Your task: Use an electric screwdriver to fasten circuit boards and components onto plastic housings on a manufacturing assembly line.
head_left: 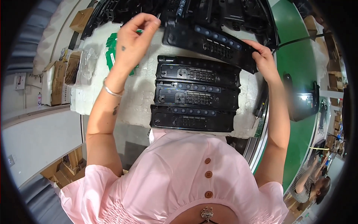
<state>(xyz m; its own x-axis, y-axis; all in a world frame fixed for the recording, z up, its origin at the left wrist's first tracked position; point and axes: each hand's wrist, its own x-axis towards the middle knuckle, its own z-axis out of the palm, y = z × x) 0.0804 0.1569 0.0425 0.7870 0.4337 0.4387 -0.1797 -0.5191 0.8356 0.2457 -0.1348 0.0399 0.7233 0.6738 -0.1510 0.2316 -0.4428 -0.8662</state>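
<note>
Black plastic panel [212,43], held up at a slant over the white tabletop [140,97]: the right hand [264,61] has it clasped by its right end, fingers closed over the edge. The left hand [136,41] hangs just beyond the other end, apart from it, thumb and forefinger curled nearly together; I can't tell whether they pinch anything small. Below, three more panels [195,98] lie in a stack of rows toward the person, the raised one blocking some of the view behind it. A crowd of black parts [238,13] takes up the far side. Green pieces [111,56] sit partly hidden by the left forearm, with a clear bag [88,63] and a carton [72,69] farther left. On the right lies a screwdriver [258,110]; beyond, a co-worker in stripes [301,190].
</note>
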